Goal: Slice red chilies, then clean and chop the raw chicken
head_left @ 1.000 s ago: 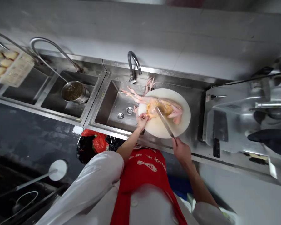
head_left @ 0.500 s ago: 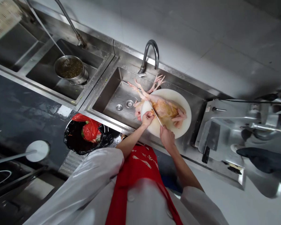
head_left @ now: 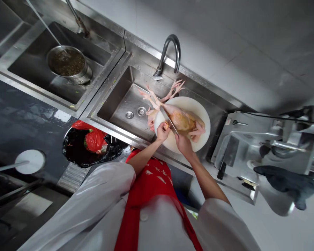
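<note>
A whole plucked raw chicken (head_left: 183, 120) lies on a round white cutting board (head_left: 202, 137), its feet and head reaching past the board's left edge over the sink. My right hand (head_left: 184, 144) is closed around the handle of a knife (head_left: 170, 121). The blade points up and left, next to the chicken near its legs; whether it touches the skin I cannot tell. On the board's left side, my left hand (head_left: 162, 132) pinches a small orange-yellow piece at its fingertips, close to the blade. What that piece is remains too small to make out.
The board rests across the right part of a steel sink (head_left: 115, 104) below a curved faucet (head_left: 170, 52). At left, water runs into a metal pot (head_left: 68, 62). A black-lined bin (head_left: 78, 148) holds a red bag. A cleaver (head_left: 226, 157) lies at right near a black glove (head_left: 285, 179).
The view has shifted slightly, moving surroundings left. The knife has turned so more of its flat side shows. My left hand still pinches beside the blade.
</note>
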A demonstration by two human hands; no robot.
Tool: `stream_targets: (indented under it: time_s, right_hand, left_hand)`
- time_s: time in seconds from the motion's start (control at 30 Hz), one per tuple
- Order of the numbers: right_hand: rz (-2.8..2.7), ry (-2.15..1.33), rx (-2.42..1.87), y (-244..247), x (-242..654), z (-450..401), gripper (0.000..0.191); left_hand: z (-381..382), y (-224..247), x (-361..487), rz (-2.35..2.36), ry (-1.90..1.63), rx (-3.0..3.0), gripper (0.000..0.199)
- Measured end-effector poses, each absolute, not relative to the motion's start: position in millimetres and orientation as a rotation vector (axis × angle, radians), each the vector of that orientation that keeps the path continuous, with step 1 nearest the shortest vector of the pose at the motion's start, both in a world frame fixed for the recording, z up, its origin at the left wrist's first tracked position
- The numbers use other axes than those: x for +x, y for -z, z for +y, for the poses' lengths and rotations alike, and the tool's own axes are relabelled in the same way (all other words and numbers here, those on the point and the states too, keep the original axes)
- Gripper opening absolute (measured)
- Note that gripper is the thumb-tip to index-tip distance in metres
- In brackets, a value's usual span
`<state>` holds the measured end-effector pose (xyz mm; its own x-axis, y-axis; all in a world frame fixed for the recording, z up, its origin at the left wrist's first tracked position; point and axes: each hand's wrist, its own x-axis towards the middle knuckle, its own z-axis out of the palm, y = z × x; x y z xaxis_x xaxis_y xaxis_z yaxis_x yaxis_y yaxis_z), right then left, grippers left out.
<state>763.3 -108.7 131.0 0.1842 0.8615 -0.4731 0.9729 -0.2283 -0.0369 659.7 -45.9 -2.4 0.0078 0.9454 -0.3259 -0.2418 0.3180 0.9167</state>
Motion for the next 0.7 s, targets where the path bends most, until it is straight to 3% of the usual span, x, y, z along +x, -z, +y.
stream_targets:
  time_s: [0.3, 0.53, 0.7]
  right_hand:
    - [1.706, 0.582, 2.095, -133, 782, -128, 0.046]
    - [1.901, 0.562, 2.117, -121, 756, -77, 0.044]
    - [1.698, 0.56, 2.04, -135, 780, -118, 0.046]
  left_hand:
    - [-58, 0, 666, 1.209, -1.117, 0.851, 0.023]
    - [-60, 5, 662, 1.197, -1.158, 0.965, 0.022]
    - [-66, 7, 668, 1.18, -1.188, 0.94, 0.024]
